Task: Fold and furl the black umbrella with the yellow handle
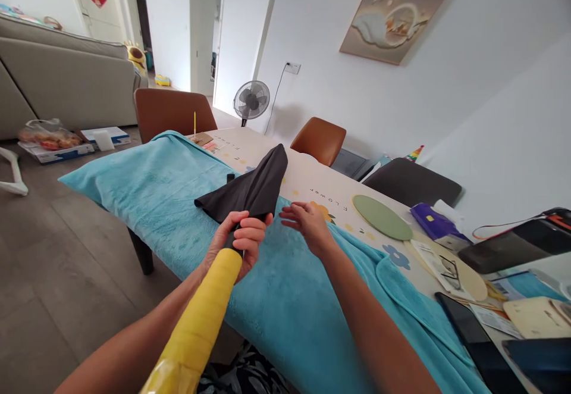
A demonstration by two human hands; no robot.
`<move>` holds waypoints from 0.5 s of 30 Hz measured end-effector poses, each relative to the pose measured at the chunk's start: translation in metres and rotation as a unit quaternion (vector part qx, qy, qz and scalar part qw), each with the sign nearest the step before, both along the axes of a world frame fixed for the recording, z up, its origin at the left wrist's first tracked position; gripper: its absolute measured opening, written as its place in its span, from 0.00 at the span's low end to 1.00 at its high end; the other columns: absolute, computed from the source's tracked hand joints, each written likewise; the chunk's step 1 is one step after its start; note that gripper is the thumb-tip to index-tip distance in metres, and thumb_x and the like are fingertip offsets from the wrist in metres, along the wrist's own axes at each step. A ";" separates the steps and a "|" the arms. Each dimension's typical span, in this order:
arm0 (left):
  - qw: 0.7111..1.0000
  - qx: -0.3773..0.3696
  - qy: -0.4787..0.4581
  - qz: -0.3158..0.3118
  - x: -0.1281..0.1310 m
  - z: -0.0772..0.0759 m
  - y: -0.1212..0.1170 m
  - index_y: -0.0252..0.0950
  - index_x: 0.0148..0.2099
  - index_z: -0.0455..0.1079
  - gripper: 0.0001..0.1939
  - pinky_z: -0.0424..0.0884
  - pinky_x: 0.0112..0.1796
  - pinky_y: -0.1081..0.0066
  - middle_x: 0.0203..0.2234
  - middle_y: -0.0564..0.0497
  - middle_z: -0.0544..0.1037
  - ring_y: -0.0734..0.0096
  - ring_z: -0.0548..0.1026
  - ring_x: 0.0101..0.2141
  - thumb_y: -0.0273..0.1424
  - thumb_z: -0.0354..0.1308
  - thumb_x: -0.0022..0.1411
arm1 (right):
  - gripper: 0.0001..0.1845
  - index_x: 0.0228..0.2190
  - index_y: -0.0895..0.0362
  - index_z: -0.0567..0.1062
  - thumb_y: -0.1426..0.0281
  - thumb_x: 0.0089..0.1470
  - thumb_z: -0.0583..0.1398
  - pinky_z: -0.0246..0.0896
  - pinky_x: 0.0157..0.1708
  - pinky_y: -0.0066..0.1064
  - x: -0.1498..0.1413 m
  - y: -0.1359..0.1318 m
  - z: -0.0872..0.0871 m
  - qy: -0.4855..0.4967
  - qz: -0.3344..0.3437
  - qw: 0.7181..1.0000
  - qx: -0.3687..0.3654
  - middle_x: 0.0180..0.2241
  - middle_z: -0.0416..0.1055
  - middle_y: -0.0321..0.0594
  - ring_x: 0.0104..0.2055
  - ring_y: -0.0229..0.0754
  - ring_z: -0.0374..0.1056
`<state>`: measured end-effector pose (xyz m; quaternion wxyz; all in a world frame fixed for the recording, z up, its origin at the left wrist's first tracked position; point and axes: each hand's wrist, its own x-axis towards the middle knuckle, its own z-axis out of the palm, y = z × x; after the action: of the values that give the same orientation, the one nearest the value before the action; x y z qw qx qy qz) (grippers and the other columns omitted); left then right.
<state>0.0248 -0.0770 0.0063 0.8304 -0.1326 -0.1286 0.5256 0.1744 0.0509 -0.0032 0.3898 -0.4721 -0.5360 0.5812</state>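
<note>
My left hand (243, 240) is closed around the dark part of what looks like a black umbrella, just past the end of its thick yellow-wrapped handle (203, 310). The handle runs from the bottom of the view up to that hand. Beyond my fingers the black fabric (254, 185) spreads in loose folds over the table, pointing up and to the right. My right hand (307, 224) is to the right of the fabric, apart from it, fingers spread and holding nothing. Under both hands lies a blue plush blanket (289, 299). A small black piece (230, 177) shows behind the fabric.
The flower-patterned table (303, 180) carries a green oval mat (382, 216), a purple tissue pack (435, 224), glasses (450, 272) and a black tablet (482, 340) on the right. Brown chairs (173, 110) and a fan (252, 99) stand beyond. Boxes (57, 151) lie on the floor at left.
</note>
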 end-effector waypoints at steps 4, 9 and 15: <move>0.999 0.008 0.028 -0.029 0.009 -0.005 -0.004 0.25 0.48 0.56 0.15 0.60 0.12 0.84 0.18 0.59 0.60 0.83 0.61 0.14 0.24 0.47 0.58 | 0.11 0.28 0.58 0.70 0.63 0.54 0.55 0.68 0.29 0.28 -0.021 -0.015 -0.015 0.110 0.075 0.981 -0.141 0.29 0.73 0.42 0.29 0.38 0.70; 0.998 0.025 0.036 -0.048 0.013 -0.012 -0.007 0.25 0.46 0.56 0.13 0.61 0.13 0.81 0.18 0.58 0.59 0.82 0.61 0.15 0.24 0.46 0.58 | 0.20 0.27 0.56 0.73 0.55 0.54 0.51 0.68 0.33 0.27 -0.038 -0.021 -0.018 0.177 0.089 0.951 -0.239 0.30 0.74 0.43 0.34 0.40 0.70; 0.998 0.028 0.034 -0.054 0.016 -0.014 -0.017 0.25 0.46 0.56 0.13 0.61 0.12 0.82 0.18 0.59 0.58 0.83 0.60 0.14 0.24 0.46 0.58 | 0.30 0.34 0.55 0.75 0.45 0.52 0.47 0.68 0.40 0.31 -0.041 -0.022 -0.023 0.215 0.049 0.953 -0.207 0.37 0.75 0.41 0.42 0.43 0.70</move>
<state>0.0406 -0.0940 -0.0080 0.8651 -0.0983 -0.1077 0.4799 0.1332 0.0285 -0.0263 0.3599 -0.3796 -0.3301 0.7857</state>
